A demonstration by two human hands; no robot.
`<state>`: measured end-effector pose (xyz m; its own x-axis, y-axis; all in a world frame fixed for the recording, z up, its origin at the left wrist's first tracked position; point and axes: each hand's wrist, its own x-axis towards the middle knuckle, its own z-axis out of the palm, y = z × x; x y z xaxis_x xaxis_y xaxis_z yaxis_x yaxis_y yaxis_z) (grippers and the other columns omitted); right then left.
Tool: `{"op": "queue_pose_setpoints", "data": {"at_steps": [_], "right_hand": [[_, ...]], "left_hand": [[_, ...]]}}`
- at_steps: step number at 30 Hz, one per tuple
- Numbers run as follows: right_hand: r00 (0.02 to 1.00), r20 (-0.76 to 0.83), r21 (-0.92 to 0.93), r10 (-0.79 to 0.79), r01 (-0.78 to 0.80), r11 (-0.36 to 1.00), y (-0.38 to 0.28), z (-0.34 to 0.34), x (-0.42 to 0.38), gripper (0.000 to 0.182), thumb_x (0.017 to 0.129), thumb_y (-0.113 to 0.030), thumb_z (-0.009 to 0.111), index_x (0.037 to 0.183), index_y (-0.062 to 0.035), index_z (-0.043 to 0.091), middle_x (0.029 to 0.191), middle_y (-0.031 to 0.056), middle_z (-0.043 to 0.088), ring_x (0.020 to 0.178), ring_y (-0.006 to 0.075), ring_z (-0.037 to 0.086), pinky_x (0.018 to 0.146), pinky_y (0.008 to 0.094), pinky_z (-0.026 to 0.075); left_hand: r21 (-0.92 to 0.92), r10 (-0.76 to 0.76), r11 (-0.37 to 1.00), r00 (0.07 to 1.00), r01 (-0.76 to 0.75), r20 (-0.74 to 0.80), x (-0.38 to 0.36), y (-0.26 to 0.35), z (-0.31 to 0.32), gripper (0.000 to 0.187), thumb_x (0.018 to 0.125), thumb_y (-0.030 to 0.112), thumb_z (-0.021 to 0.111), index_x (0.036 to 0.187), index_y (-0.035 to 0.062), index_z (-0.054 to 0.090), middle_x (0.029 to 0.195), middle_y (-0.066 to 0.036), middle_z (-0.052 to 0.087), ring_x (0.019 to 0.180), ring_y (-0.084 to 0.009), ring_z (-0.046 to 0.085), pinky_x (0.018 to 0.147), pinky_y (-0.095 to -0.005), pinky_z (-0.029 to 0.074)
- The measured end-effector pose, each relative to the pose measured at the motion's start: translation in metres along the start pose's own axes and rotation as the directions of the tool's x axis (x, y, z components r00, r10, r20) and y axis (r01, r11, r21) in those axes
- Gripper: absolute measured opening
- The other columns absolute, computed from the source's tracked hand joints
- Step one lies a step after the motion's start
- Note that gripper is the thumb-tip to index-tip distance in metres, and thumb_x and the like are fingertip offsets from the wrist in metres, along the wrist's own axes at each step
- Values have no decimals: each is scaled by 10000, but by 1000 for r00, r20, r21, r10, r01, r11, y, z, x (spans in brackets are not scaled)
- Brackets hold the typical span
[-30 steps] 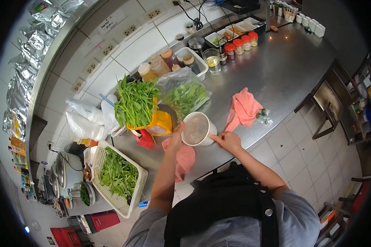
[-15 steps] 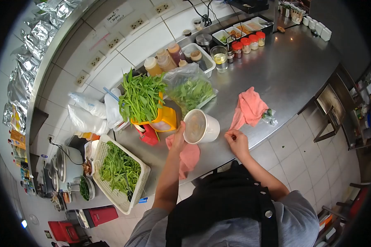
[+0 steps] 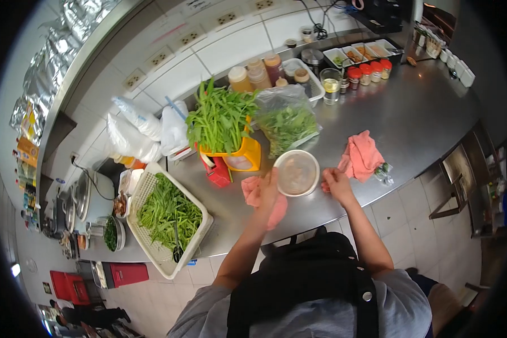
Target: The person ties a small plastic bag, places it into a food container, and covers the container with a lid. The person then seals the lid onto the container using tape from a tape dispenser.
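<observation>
"So, where is the white tub?"

"Just right of the middle of the frame, its round top facing up. I can't tell whether that cloudy surface is a lid or what's inside."

"And the hands?"

"The left hand holds the tub's left side, fingers close together. The right hand is just beside its right side, apart from it, with fingers curled and tips bunched. I can't tell if they pinch anything."

"What's close by?"

"One pink cloth lies under the left hand. Another pink cloth is crumpled right of the right hand, beside a small clear bag with something green. Just above the tub sits a plastic bag of leaves."

"Farther out?"

"Left of that bag, a yellow container holds leafy stalks. A pale basket of cut greens is at lower left. At upper right, a glass and red-lidded jars stand on the metal counter."
</observation>
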<state>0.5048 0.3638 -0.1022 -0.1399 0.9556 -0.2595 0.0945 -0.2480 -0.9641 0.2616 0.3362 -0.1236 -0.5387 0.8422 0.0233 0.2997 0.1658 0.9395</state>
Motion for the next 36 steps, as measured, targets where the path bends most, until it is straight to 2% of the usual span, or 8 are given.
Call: {"op": "queue_pose_setpoints", "data": {"at_steps": [2,4,8,11,15,25,31,36], "right_hand": [[996,-21,143,89,-85,986,-39,7,-10,364,942,-344,570,1075,-7,609,818,49,640,689,105,612,534,243,469],[1000,18,109,-4,2,994,-53,11,-10,388,952,-349,550,1107,1,613,854,79,649,766,119,622,590,278,486],[827,-50,-727,-561,355,588,-64,40,-6,269,893,-187,579,1072,3,642,930,171,643,860,329,625,759,405,482],[671,19,-687,-741,547,478,-123,93,-41,238,853,-141,586,1041,-12,652,939,183,632,867,386,598,778,434,476],[820,438,-81,-369,444,892,-112,194,-47,201,868,-214,630,915,-18,644,929,148,639,846,313,612,750,398,479],[983,156,-266,-101,140,954,-80,364,44,388,872,-368,625,759,2,644,677,130,640,667,258,631,635,363,489],[706,404,-17,-582,642,767,-95,277,-80,180,824,-142,661,751,-45,527,814,66,537,832,192,524,730,322,429],[702,649,22,-293,368,930,-99,171,-216,155,820,-73,709,747,-38,576,996,63,580,969,202,571,830,314,453]], "left_hand": [[-218,182,960,983,-178,-1,-12,31,-7,374,891,339,649,826,-28,620,743,-16,608,743,-147,543,687,-288,433],[179,51,980,984,-82,169,-18,49,-21,336,896,299,597,942,-32,638,816,-191,655,813,-288,629,795,-353,468],[256,18,961,946,-106,324,-39,51,-45,343,875,310,639,956,-22,622,850,-169,659,812,-252,640,724,-340,502],[-21,93,996,908,-92,408,-52,50,-69,377,872,324,651,1083,15,604,929,-124,674,833,-209,654,765,-325,514],[-28,9,1000,950,0,312,-48,29,-130,276,919,237,597,1082,14,613,959,-103,680,889,-184,654,814,-310,500],[-98,82,993,980,-65,182,-29,74,-273,174,942,98,544,1052,-11,623,952,-60,671,902,-111,607,810,-255,471],[260,220,932,965,-252,143,29,38,-300,238,895,226,601,978,14,669,815,-146,659,766,-243,659,693,-314,497],[331,26,928,914,-173,404,85,26,-290,388,908,386,542,917,22,677,752,-186,638,749,-316,650,633,-399,465]]}}
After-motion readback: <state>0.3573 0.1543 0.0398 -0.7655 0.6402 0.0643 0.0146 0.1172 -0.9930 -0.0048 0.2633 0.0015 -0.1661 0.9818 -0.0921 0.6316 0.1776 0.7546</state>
